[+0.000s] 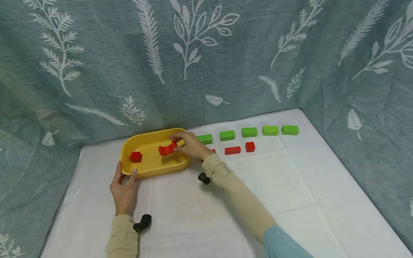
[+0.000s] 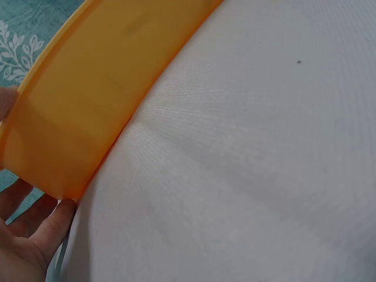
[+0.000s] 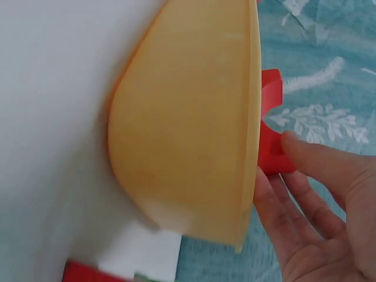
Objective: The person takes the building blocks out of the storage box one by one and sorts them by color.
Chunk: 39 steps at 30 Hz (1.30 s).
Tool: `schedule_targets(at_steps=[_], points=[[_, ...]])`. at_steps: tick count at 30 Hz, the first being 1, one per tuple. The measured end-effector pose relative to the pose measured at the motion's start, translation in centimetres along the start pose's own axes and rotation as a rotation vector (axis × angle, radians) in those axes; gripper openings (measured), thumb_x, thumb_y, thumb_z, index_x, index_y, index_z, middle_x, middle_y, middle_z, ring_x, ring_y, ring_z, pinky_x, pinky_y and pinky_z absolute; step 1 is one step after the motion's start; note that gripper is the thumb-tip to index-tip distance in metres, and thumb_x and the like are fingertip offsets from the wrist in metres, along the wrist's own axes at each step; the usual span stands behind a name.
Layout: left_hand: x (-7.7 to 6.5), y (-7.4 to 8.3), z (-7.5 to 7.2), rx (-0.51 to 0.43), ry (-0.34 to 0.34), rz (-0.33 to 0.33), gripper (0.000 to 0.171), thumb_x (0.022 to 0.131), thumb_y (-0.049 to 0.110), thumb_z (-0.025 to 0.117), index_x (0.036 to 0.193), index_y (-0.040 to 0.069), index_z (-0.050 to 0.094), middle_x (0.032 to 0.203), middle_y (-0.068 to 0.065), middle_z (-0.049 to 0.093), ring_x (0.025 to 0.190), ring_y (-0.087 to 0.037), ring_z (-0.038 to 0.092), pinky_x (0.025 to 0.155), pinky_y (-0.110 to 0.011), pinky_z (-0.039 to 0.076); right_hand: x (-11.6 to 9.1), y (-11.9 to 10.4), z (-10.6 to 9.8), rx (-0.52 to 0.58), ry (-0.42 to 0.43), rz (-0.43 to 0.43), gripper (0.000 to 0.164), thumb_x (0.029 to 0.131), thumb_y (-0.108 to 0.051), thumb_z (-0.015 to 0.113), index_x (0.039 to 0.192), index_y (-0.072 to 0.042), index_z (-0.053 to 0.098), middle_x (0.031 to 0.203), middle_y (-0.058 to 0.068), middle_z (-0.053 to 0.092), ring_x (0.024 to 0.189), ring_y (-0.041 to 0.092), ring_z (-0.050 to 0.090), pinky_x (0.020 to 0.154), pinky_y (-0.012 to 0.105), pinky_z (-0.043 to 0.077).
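Note:
A yellow tray [image 1: 161, 171] lies on the table at the left of the head view. My left hand [image 1: 124, 191] grips its near left corner, the thumb at the rim; fingers [image 2: 51, 226] touch the tray's lower edge in the left wrist view. Over the tray's right part, my right hand [image 1: 193, 146] pinches a red arch-shaped block [image 1: 166, 149] between thumb and fingers. That block [image 3: 272, 150] stands out beyond the tray's rim in the right wrist view, partly hidden by the wall. Inside the tray at the left sits a small red block [image 1: 136, 157].
Several green blocks [image 1: 249, 132] form a row right of the tray. Before them lie a red bar block [image 1: 232, 150], a red cube [image 1: 250, 147] and another red piece [image 1: 213, 151], mostly hidden by the right hand. A patterned curtain [image 1: 200, 71] hangs behind the white-covered table [image 1: 180, 215].

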State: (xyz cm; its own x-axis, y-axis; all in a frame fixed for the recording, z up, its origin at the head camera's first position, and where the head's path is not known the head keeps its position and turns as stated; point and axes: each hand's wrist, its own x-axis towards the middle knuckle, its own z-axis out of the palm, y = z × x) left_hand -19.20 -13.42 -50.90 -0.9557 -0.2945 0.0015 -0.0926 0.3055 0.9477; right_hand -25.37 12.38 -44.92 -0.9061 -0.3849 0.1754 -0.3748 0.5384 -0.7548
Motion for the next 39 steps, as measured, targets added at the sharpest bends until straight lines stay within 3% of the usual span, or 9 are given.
schedule_targets(at_steps=[3, 10, 16, 21, 28, 33, 39], points=[[-0.1, 0.0, 0.0, -0.005, -0.002, 0.010, 0.062, 0.084, 0.037, 0.059, 0.138, 0.039, 0.028, 0.143, 0.015, 0.030, 0.121, -0.017, 0.039, 0.098, -0.019, 0.037, -0.5, 0.3, -0.6, 0.024, 0.013, 0.014, 0.044, 0.079, -0.006, 0.068, 0.122, -0.003, 0.055, 0.114, 0.010, 0.060, 0.102, 0.016, 0.055, 0.091, 0.033, 0.047], [0.1, -0.2, -0.1, -0.016, -0.004, 0.021, 0.061, 0.084, 0.036, 0.059, 0.137, 0.040, 0.029, 0.143, 0.015, 0.030, 0.121, -0.017, 0.040, 0.095, -0.015, 0.038, -1.5, 1.4, -2.1, 0.100, 0.039, 0.059, 0.046, 0.080, -0.005, 0.066, 0.124, -0.004, 0.053, 0.119, 0.011, 0.056, 0.102, 0.017, 0.058, 0.078, 0.018, 0.051], [0.0, 0.0, -0.1, 0.003, 0.003, 0.011, 0.061, 0.085, 0.037, 0.058, 0.137, 0.040, 0.028, 0.143, 0.015, 0.030, 0.122, -0.017, 0.039, 0.096, -0.017, 0.038, -2.3, 2.0, -3.5, 0.075, 0.074, 0.056, 0.047, 0.079, -0.009, 0.067, 0.124, -0.005, 0.053, 0.118, 0.008, 0.057, 0.101, 0.015, 0.058, 0.085, 0.028, 0.051], [0.0, 0.0, 0.1, 0.013, -0.009, -0.021, 0.061, 0.085, 0.038, 0.057, 0.137, 0.042, 0.025, 0.144, 0.016, 0.028, 0.126, -0.016, 0.036, 0.098, -0.019, 0.037, -3.4, 2.7, -4.5, 0.080, 0.087, 0.078, 0.048, 0.079, -0.010, 0.068, 0.125, -0.007, 0.053, 0.118, 0.007, 0.057, 0.103, 0.015, 0.057, 0.086, 0.029, 0.050], [0.1, 0.0, 0.1, 0.003, -0.002, -0.014, 0.060, 0.086, 0.036, 0.058, 0.137, 0.040, 0.027, 0.144, 0.015, 0.028, 0.126, -0.016, 0.036, 0.097, -0.016, 0.037, -5.4, 4.2, -5.9, 0.193, 0.149, 0.121, 0.051, 0.077, -0.006, 0.069, 0.125, -0.009, 0.053, 0.115, 0.008, 0.057, 0.103, 0.017, 0.058, 0.080, 0.022, 0.051], [0.1, -0.2, 0.2, -0.001, -0.006, -0.009, 0.061, 0.086, 0.036, 0.058, 0.137, 0.040, 0.026, 0.144, 0.015, 0.028, 0.127, -0.017, 0.035, 0.097, -0.017, 0.036, -6.5, 5.4, -6.7, 0.231, 0.189, 0.150, 0.058, 0.076, -0.004, 0.069, 0.129, -0.011, 0.048, 0.110, 0.007, 0.057, 0.102, 0.019, 0.058, 0.085, 0.026, 0.050], [0.1, -0.3, 0.2, 0.002, -0.003, -0.004, 0.061, 0.086, 0.036, 0.057, 0.138, 0.040, 0.026, 0.144, 0.016, 0.028, 0.126, -0.016, 0.036, 0.095, -0.014, 0.036, -7.8, 6.0, -7.5, 0.307, 0.231, 0.178, 0.066, 0.076, -0.002, 0.070, 0.135, -0.012, 0.040, 0.109, 0.008, 0.056, 0.103, 0.022, 0.057, 0.091, 0.040, 0.046]])
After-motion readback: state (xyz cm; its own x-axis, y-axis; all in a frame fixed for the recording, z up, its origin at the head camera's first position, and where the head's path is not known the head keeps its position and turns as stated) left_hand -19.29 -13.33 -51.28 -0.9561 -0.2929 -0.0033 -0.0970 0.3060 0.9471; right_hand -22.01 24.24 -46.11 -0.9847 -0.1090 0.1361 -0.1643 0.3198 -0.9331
